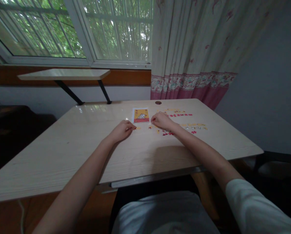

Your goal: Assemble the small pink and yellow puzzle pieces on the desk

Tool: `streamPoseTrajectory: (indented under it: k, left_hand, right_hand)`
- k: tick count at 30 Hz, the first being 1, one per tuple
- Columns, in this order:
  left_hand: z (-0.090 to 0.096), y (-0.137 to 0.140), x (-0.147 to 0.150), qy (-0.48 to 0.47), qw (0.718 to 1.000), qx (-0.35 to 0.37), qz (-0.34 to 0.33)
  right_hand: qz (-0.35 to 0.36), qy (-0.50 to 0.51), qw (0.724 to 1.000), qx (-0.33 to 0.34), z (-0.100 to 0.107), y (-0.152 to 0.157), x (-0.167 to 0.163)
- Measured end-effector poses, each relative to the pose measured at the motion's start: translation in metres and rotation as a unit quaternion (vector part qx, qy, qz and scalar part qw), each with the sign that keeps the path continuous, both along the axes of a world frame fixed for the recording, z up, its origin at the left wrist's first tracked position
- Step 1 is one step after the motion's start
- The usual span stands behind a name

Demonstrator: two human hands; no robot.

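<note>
Small red and yellow jigsaw puzzle pieces lie on the table at the fingertips of my left hand. That hand is closed, thumb and forefinger pressed onto a piece at the table top. A picture card with a white spotted animal on yellow and red lies flat just beyond it. My right hand is beside the card's right edge, its fingers pinched together; anything between them is too small to make out. A single small piece rests between the hands. Red pieces lie below my right wrist.
More pieces spread to the right, with a row of red ones and a group of yellow and white ones. A raised shelf on black brackets stands at the back left. Behind the table hangs a curtain beside a window.
</note>
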State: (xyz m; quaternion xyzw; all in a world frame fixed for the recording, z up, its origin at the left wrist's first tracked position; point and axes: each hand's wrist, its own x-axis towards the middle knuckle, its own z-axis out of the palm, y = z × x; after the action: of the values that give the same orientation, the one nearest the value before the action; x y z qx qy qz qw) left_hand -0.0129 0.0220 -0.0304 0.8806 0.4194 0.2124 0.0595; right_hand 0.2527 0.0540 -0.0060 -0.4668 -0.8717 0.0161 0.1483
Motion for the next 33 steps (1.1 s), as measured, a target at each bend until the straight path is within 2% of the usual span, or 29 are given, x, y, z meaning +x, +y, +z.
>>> streamPoseTrajectory:
  k: [3, 8, 33]
  left_hand:
    - [-0.0034, 0.0019, 0.0013, 0.022, 0.999, 0.024, -0.02]
    - [-0.0049, 0.0038, -0.0004, 0.042, 0.998, 0.036, -0.018]
    - [-0.0008, -0.0006, 0.0008, 0.023, 1.0, -0.01, 0.001]
  right_hand:
    - [0.029, 0.002, 0.999, -0.016, -0.0038, 0.002, 0.0045]
    - [0.08, -0.007, 0.996, -0.027, -0.0102, 0.0043, 0.0028]
    - [0.069, -0.004, 0.997, -0.032, -0.0086, -0.0034, -0.0022]
